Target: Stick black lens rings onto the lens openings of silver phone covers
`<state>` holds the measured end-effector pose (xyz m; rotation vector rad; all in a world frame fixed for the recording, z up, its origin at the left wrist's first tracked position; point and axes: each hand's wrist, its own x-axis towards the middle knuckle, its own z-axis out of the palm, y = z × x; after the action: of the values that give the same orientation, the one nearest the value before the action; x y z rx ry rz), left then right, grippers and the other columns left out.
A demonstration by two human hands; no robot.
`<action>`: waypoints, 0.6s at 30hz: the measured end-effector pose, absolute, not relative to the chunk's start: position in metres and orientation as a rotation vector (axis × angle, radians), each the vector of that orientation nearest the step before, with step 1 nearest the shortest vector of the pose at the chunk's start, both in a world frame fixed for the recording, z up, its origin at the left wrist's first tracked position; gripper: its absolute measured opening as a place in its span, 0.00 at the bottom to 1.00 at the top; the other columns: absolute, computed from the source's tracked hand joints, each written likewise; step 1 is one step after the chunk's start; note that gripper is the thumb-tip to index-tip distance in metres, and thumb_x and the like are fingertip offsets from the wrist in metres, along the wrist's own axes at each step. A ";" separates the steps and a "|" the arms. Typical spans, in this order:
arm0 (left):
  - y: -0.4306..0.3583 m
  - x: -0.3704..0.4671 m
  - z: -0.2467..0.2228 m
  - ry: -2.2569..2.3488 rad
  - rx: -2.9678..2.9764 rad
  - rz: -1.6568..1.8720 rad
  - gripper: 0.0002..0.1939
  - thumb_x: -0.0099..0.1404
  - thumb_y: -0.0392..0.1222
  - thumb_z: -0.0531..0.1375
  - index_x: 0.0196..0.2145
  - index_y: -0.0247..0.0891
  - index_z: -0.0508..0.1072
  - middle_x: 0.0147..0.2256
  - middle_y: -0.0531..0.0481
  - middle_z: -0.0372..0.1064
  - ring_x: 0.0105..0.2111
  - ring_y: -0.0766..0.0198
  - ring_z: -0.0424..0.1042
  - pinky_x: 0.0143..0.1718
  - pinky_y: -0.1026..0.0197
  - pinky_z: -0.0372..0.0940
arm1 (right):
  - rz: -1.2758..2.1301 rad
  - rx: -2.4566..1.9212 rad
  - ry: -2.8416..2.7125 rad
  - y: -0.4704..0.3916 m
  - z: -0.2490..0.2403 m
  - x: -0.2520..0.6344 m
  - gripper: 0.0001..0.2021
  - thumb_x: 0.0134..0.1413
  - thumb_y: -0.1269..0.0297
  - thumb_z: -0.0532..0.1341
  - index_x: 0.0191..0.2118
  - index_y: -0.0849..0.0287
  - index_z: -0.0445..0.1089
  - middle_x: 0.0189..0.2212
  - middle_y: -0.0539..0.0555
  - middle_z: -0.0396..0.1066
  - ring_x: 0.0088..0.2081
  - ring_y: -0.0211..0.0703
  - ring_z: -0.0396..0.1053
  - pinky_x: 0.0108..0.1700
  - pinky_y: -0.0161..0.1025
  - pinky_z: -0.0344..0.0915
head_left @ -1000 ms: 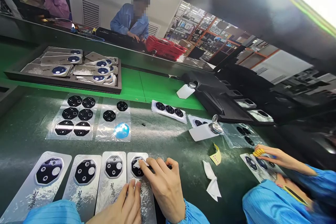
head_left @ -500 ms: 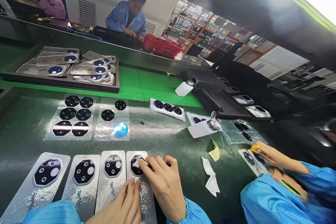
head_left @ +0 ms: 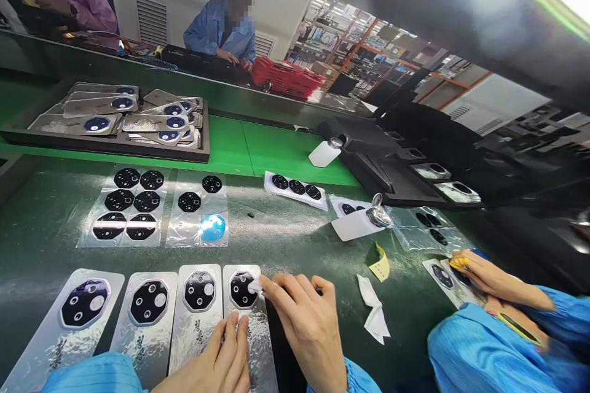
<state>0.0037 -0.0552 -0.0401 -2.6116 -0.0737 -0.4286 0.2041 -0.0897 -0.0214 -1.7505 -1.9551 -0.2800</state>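
Observation:
Four silver phone back covers stand side by side along the front of the bench, each with a black octagonal camera area. The rightmost cover (head_left: pixel 260 344) lies under my left hand (head_left: pixel 214 356), whose fingers rest flat on its surface. My right hand (head_left: pixel 306 322) pinches a small white wipe (head_left: pixel 255 285) between thumb and forefinger. It touches the right edge of that cover's black camera area (head_left: pixel 242 290). To the left are the third cover (head_left: pixel 196 322), the second cover (head_left: pixel 142 328) and the far-left cover (head_left: pixel 76 319).
Behind lie plastic sheets (head_left: pixel 173 236) of black octagonal stickers. A dark tray (head_left: pixel 115 150) holds several covers. Two white bottles (head_left: pixel 354 225) stand right of centre, near a yellow paper (head_left: pixel 380 263) and a white wipe (head_left: pixel 373 310). A co-worker's hands (head_left: pixel 498 279) work at the right.
My right hand has moved right with the wipe, from the middle of the black camera area to its right edge. My left hand stays on the cover.

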 end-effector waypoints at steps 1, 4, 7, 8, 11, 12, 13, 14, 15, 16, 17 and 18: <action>-0.055 0.004 -0.039 -0.073 -2.621 -0.418 0.16 0.68 0.44 0.53 0.43 0.35 0.77 0.48 0.40 0.76 0.48 0.49 0.75 0.49 0.45 0.60 | -0.274 -1.760 -1.933 -0.093 -0.021 0.205 0.15 0.72 0.68 0.48 0.46 0.55 0.73 0.32 0.50 0.73 0.32 0.37 0.65 0.41 0.43 0.49; -0.055 0.004 -0.038 -0.083 -2.647 -0.398 0.16 0.69 0.43 0.52 0.44 0.35 0.77 0.48 0.42 0.76 0.48 0.51 0.74 0.49 0.46 0.59 | -0.246 -1.771 -1.948 -0.102 -0.022 0.205 0.16 0.72 0.68 0.47 0.46 0.56 0.73 0.32 0.51 0.73 0.32 0.37 0.66 0.41 0.43 0.49; -0.056 0.003 -0.039 -0.119 -2.661 -0.397 0.17 0.69 0.43 0.51 0.45 0.35 0.76 0.49 0.42 0.76 0.49 0.51 0.74 0.50 0.46 0.59 | -0.253 -1.770 -1.984 -0.106 -0.025 0.201 0.17 0.72 0.67 0.46 0.47 0.57 0.73 0.32 0.51 0.73 0.32 0.37 0.66 0.41 0.43 0.50; -0.057 0.003 -0.039 -0.126 -2.667 -0.390 0.17 0.69 0.43 0.51 0.46 0.35 0.76 0.49 0.42 0.75 0.49 0.51 0.74 0.51 0.46 0.59 | -0.270 -1.769 -1.992 -0.105 -0.025 0.200 0.17 0.72 0.67 0.46 0.47 0.57 0.73 0.33 0.52 0.73 0.32 0.37 0.66 0.42 0.43 0.50; -0.059 0.002 -0.041 -0.128 -2.679 -0.394 0.18 0.70 0.43 0.51 0.46 0.35 0.77 0.49 0.41 0.75 0.50 0.50 0.73 0.51 0.46 0.59 | -0.334 -1.764 -2.026 -0.104 -0.026 0.198 0.17 0.72 0.68 0.46 0.46 0.58 0.73 0.33 0.52 0.74 0.32 0.38 0.65 0.42 0.44 0.50; -0.059 0.002 -0.042 -0.130 -2.681 -0.399 0.18 0.70 0.44 0.50 0.46 0.35 0.77 0.49 0.41 0.75 0.50 0.50 0.73 0.52 0.46 0.59 | -0.353 -1.762 -2.043 -0.103 -0.026 0.198 0.17 0.72 0.69 0.45 0.47 0.58 0.72 0.33 0.53 0.74 0.33 0.38 0.65 0.42 0.44 0.50; -0.059 0.003 -0.042 -0.137 -2.682 -0.401 0.18 0.70 0.44 0.50 0.46 0.35 0.77 0.49 0.41 0.75 0.50 0.50 0.73 0.52 0.46 0.59 | -0.369 -1.758 -2.064 -0.102 -0.026 0.197 0.18 0.73 0.69 0.45 0.47 0.58 0.72 0.33 0.53 0.74 0.33 0.38 0.65 0.42 0.44 0.50; -0.059 0.003 -0.042 -0.145 -2.683 -0.402 0.18 0.70 0.45 0.50 0.46 0.35 0.77 0.49 0.41 0.75 0.50 0.50 0.73 0.52 0.46 0.58 | -0.388 -1.754 -2.084 -0.101 -0.026 0.197 0.19 0.73 0.70 0.44 0.47 0.59 0.72 0.33 0.53 0.74 0.33 0.39 0.65 0.42 0.44 0.50; -0.059 0.003 -0.042 -0.152 -2.684 -0.399 0.18 0.70 0.45 0.50 0.45 0.36 0.77 0.49 0.41 0.75 0.50 0.50 0.73 0.53 0.46 0.58 | -0.406 -1.751 -2.105 -0.101 -0.025 0.196 0.19 0.73 0.70 0.43 0.47 0.59 0.72 0.33 0.53 0.74 0.33 0.39 0.65 0.42 0.44 0.50; -0.058 0.004 -0.042 -0.158 -2.690 -0.390 0.18 0.70 0.46 0.50 0.45 0.36 0.77 0.49 0.41 0.75 0.50 0.50 0.73 0.53 0.46 0.58 | -0.421 -1.749 -2.125 -0.101 -0.024 0.196 0.20 0.73 0.70 0.42 0.47 0.59 0.72 0.33 0.53 0.74 0.33 0.39 0.65 0.43 0.44 0.50; -0.058 0.004 -0.042 -0.164 -2.693 -0.389 0.18 0.70 0.46 0.51 0.45 0.36 0.77 0.49 0.41 0.75 0.50 0.50 0.73 0.52 0.46 0.58 | -0.436 -1.748 -2.140 -0.101 -0.024 0.195 0.20 0.73 0.70 0.42 0.47 0.60 0.72 0.33 0.54 0.74 0.33 0.39 0.65 0.43 0.44 0.50; -0.058 0.004 -0.042 -0.168 -2.696 -0.393 0.18 0.70 0.46 0.51 0.45 0.36 0.77 0.49 0.41 0.75 0.50 0.50 0.73 0.52 0.46 0.58 | -0.450 -1.748 -2.149 -0.101 -0.024 0.195 0.20 0.73 0.71 0.42 0.47 0.60 0.72 0.33 0.54 0.74 0.33 0.39 0.65 0.43 0.44 0.51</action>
<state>0.0042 -0.0582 -0.0419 -2.6958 -0.1680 -0.3932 0.1950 -0.1011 -0.0235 -1.7484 -2.1486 -0.4497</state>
